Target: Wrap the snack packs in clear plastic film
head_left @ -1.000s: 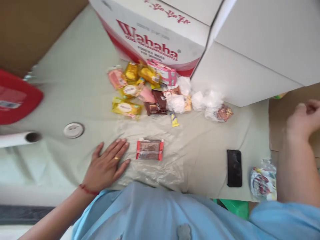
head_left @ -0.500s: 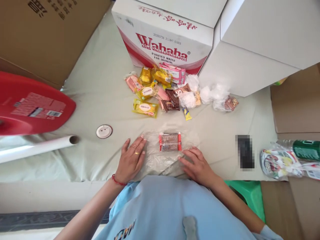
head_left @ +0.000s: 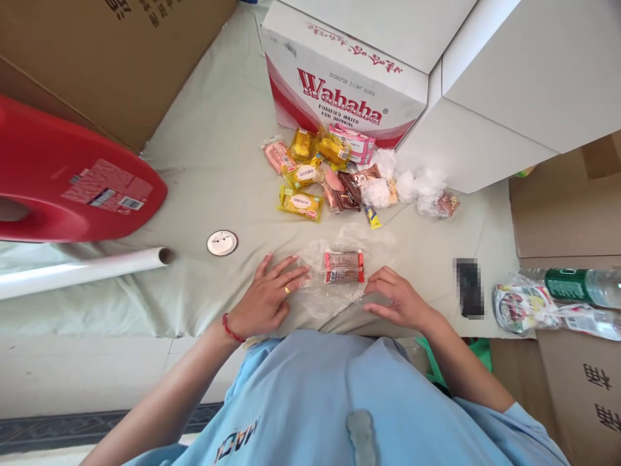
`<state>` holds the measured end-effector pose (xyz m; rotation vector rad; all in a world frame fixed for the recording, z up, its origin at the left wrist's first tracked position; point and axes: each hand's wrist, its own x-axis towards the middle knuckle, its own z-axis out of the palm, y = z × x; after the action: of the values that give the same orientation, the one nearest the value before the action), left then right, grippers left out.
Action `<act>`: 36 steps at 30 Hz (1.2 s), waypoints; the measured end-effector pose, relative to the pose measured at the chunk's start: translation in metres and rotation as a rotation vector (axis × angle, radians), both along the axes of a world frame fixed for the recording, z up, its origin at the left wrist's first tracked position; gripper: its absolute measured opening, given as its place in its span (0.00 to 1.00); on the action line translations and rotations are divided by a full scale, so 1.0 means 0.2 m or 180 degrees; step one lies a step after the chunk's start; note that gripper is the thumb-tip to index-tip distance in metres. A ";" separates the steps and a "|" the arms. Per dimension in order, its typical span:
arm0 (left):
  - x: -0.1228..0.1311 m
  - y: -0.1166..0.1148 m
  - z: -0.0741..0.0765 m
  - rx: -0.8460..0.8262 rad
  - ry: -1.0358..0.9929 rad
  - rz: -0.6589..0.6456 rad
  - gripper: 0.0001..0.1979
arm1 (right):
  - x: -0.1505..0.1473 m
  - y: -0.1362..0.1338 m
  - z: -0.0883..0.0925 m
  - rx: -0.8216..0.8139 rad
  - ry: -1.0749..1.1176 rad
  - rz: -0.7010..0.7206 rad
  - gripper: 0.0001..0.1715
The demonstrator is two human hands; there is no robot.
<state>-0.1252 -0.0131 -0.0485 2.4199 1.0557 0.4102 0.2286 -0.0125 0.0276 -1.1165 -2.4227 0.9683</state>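
Note:
A clear plastic bag is spread flat on the cloth-covered table, and a brown-and-red wrapped snack rests on it. My left hand lies palm down with its fingers spread, the fingertips over the bag's left side. At the bag's right edge, my right hand has bent fingers, and its thumb stands apart from them. No object shows between those fingers. Neither hand touches the snack.
Behind the bag lies a heap of wrapped snacks and crumpled plastic bags, against a water carton. To the left are a round pin badge, a white tube and a red jug. Bottles lie right.
The view has shifted, moving the table items rightward in the picture. My left fingers have spread farther over the bag. My right fingers have bent more, with the thumb apart.

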 end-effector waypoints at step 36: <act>0.42 -0.13 0.18 0.1610 -0.0502 0.0613 0.20 | -0.04 0.35 -0.27 -0.0672 -0.0824 -0.1151 0.10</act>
<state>-0.0408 -0.0398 -0.0121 2.6565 1.2336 1.0240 0.2200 0.0583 -0.0274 -1.7793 -2.2209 1.0252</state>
